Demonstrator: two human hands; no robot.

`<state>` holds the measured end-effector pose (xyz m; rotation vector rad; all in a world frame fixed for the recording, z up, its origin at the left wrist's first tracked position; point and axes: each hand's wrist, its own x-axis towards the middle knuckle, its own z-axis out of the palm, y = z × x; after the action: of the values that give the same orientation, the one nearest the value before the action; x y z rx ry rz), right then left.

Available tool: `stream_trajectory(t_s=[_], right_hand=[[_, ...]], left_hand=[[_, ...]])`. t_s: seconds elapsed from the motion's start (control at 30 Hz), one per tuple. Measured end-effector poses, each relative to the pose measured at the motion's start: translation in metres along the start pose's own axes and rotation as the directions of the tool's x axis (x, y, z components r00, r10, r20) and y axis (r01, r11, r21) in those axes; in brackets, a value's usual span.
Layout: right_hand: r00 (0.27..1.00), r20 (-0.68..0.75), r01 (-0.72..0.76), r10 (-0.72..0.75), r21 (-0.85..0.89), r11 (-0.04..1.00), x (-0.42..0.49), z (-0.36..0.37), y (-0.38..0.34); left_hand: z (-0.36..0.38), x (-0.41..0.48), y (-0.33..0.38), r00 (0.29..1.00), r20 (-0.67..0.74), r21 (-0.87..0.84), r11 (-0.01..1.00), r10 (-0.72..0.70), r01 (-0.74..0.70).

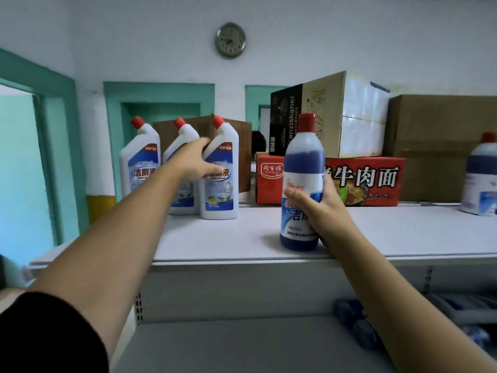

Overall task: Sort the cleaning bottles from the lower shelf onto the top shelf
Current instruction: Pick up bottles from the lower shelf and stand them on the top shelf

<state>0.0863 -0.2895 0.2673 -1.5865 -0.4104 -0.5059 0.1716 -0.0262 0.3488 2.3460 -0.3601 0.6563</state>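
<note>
Head view: the white top shelf (242,235) is carrying three white bottles (139,168), upright at its left and close together. The left grip (193,161) is wrapping round the rightmost one (220,195). The right grip (317,208) is clamping an upright blue bottle (304,162) at the shelf's front edge; base contact is unclear. Another bottle (480,179) is standing far right. A red box (363,181) and cartons (441,146) are sitting behind. A clock (230,40) is hanging on the white wall and teal door frames (158,88) are showing at left. The lower shelf (242,345) is holding blurred blue items (349,316).
</note>
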Motion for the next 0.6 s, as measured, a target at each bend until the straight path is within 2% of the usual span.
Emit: stream_trajectory(t_s=[0.33, 0.6], right_hand=[[1.0, -0.008, -0.009, 0.009, -0.018, 1.0, -0.001, 0.001, -0.001], [1.0, 0.015, -0.007, 0.008, -0.044, 0.999, -0.004, -0.001, -0.004]], left_hand=[[0.0, 0.004, -0.004, 0.999, -0.008, -0.003, 0.999, -0.05, 0.05], [0.014, -0.032, 0.007, 0.986, -0.166, -0.064, 0.998, -0.029, 0.018]])
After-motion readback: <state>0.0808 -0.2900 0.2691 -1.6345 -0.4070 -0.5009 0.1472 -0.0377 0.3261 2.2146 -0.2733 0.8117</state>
